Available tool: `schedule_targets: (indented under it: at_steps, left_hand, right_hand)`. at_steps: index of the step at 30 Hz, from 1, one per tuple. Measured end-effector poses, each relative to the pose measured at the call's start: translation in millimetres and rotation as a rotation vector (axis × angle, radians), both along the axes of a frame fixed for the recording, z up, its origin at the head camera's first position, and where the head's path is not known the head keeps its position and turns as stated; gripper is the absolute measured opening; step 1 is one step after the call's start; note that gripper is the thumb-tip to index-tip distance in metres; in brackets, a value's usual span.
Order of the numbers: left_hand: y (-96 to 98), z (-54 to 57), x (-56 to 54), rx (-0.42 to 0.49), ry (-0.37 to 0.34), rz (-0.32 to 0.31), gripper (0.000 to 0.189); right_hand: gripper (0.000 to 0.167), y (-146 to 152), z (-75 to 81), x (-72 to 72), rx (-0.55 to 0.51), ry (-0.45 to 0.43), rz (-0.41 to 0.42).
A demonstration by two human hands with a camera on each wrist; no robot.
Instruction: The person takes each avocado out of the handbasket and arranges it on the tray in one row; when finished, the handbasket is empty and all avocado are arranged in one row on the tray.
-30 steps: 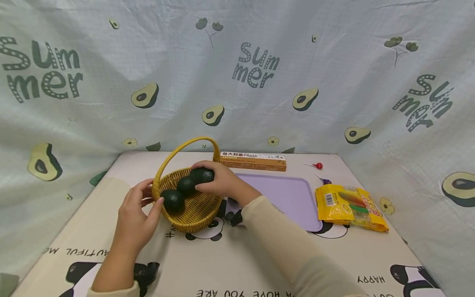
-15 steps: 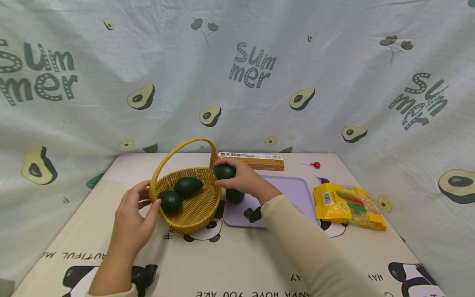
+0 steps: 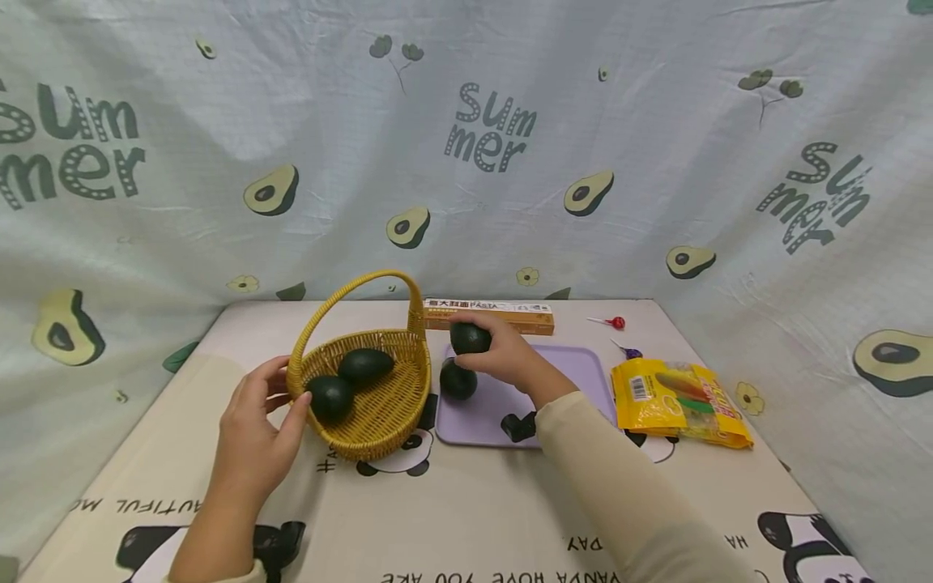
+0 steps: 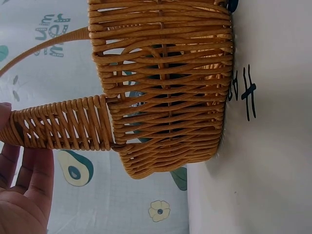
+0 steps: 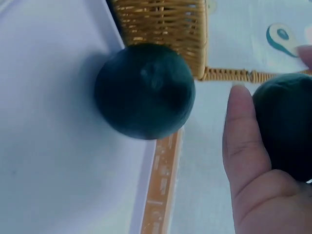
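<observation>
My left hand [image 3: 258,437] grips the yellow wicker basket [image 3: 379,437] at the left base of its handle; the left wrist view has the thumb and fingers on either side of the woven handle [image 4: 63,124]. Inside the basket lie two dark green avocados, one avocado [image 3: 366,367] behind the other avocado [image 3: 330,399]. Over the left part of the purple tray [image 3: 568,380], my right hand [image 3: 503,356] holds a third avocado [image 3: 470,338] between thumb and fingers. Just below it, another avocado [image 5: 146,92] rests at the tray's left edge.
A pasta box [image 3: 535,318] lies behind the tray. To the right are a red lollipop [image 3: 618,322], a purple lollipop [image 3: 631,353] and a yellow snack bag [image 3: 678,401]. A printed curtain [image 3: 466,162] closes off the back and sides.
My right hand has lifted an avocado out of the basket and carried it right, over the tray. My left hand has kept its grip on the basket.
</observation>
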State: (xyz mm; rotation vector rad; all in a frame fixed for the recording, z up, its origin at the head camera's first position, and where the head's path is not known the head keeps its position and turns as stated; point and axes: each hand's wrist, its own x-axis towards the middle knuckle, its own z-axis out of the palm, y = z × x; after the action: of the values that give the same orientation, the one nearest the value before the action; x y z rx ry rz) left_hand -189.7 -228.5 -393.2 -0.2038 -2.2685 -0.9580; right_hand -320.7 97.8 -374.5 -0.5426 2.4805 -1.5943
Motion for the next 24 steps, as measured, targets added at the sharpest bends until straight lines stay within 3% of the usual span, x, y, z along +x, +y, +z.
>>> schedule_targets:
  at_steps: [5, 12, 18, 24]
  left_hand:
    - [0.3, -1.0, -0.1, 0.004, -0.005, 0.004, 0.06]
    - [-0.8, -1.3, -0.9, -0.006, 0.032, -0.01, 0.059]
    - [-1.1, -2.0, -1.6, 0.005, 0.048, -0.012, 0.06]
    - [-0.7, -2.2, -3.0, 0.004, 0.048, -0.018, 0.058]
  right_hand:
    - [0.058, 11, -5.9, 1.4, 0.053, 0.037, -0.056]
    - [0.055, 24, -21.2, 1.0, -0.036, -0.017, -0.074]
    - [0.067, 35, -32.3, 2.4, 0.076, -0.001, -0.134]
    - [0.061, 40, -42.1, 5.4, 0.152, 0.028, -0.223]
